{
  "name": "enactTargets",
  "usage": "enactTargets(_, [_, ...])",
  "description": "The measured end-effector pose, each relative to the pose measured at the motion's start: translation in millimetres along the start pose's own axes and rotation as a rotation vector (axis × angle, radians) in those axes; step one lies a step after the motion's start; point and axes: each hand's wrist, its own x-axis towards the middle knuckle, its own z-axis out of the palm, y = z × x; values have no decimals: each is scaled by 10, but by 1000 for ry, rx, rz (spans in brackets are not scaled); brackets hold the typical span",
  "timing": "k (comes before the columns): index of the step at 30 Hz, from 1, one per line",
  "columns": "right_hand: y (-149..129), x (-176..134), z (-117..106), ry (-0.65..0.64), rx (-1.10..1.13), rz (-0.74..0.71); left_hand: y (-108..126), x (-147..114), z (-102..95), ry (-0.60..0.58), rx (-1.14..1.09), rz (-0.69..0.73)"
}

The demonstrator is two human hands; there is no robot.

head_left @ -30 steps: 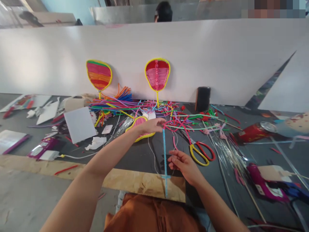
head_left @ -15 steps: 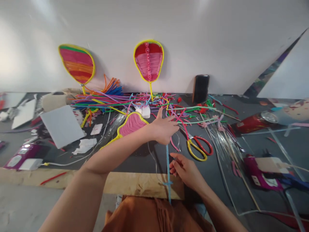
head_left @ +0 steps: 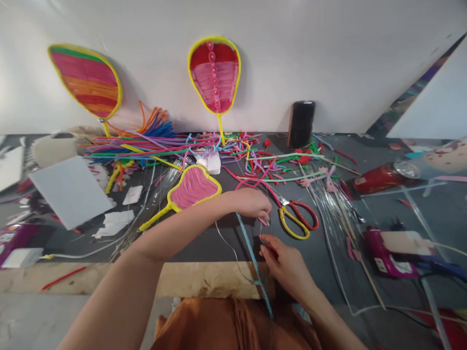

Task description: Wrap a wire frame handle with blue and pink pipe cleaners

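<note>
My left hand (head_left: 252, 203) reaches across the table with its fingers curled closed, pointing down. What it pinches is hidden or too thin to make out. Just below, my right hand (head_left: 286, 265) pinches a thin wire (head_left: 260, 229) between thumb and forefinger. A light-blue pipe cleaner (head_left: 251, 248) slants from beneath the left hand down to my lap, with a loose pale strand (head_left: 230, 248) curving to a knot on it. Red and yellow handled scissors (head_left: 296, 218) lie open right of my hands. Beside my left forearm lies a pink fan (head_left: 195, 187) with a yellow rim.
Two more fans, one striped (head_left: 89, 80) and one pink and red (head_left: 215, 78), lean against the wall. Pipe cleaners (head_left: 146, 146) are heaped behind my hands. A phone (head_left: 301, 124) stands at the back. To the right are a red can (head_left: 379, 177) and a purple device (head_left: 386, 255).
My left hand has drawn down and nearer the right hand, its spread fingers now curled closed. The blue pipe cleaner has tilted from upright to slanting. The view has shifted slightly.
</note>
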Motion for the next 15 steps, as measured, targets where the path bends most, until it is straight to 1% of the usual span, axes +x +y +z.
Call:
enactTargets(3, [4,-4,-10,9,-242,0,-13,49,39,-35,37,24])
enactTargets(5, [10,-6,-5,10,-324,-25,-24,79,78,-59,36,58])
enactTargets(9, [13,-14,8,35,-340,-108,-66,120,149,-91,9,98])
enactTargets(12, [4,-22,11,57,-349,-139,-97,135,182,-101,17,118])
enactTargets(15, [0,-32,17,63,-361,-176,-107,148,196,-123,22,112])
